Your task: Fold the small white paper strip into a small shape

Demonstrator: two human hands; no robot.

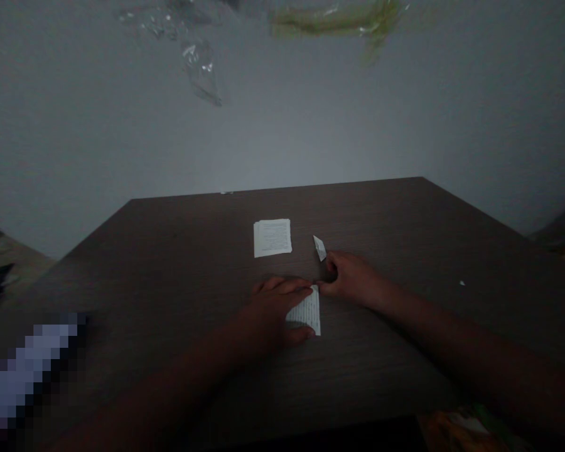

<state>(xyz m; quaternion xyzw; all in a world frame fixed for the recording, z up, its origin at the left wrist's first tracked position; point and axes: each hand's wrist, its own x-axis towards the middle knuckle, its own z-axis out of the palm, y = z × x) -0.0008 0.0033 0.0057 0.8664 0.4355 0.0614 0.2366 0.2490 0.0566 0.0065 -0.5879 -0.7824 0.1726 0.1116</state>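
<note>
Under the left fingers (282, 285) lies a white paper strip (307, 312) with rows of fine black print, ahead of them a white square paper sheet (272, 238) bears similar print, a small white paper scrap (319, 248) sits just beyond the right fingers (328, 287), and a dark brown wood-grain surface (405, 220) shows fine streaks.

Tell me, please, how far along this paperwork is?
Done: a printed paper square lies aside on the dark wood table. In hand: the left hand presses a printed paper strip, right hand at its edge. Left: a small pointed paper scrap lying loose.
</note>
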